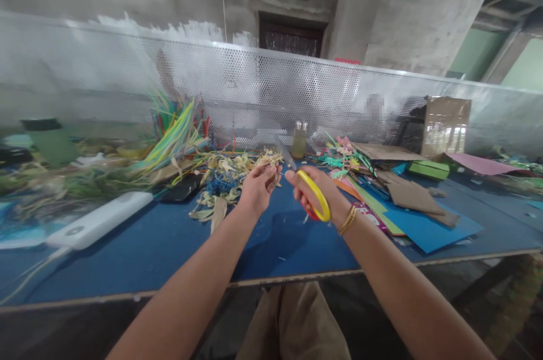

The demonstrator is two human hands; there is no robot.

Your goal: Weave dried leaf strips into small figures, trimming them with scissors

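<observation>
My right hand (319,195) grips a pair of scissors with yellow and red handles (314,195); the blades (285,155) point up and left, slightly blurred. My left hand (258,185) is pinched on a small pale dried-leaf strip (271,160) held just left of the blades. Both hands hover above the blue table top (271,241). A gold bracelet sits on my right wrist.
A pile of tan and blue strips (224,176) lies behind my left hand, a bundle of coloured strips (178,128) farther left. A white power bank (99,220) and black phone (182,187) lie left. Coloured paper sheets (424,224), cardboard box (445,122) and a bottle (299,139) stand right.
</observation>
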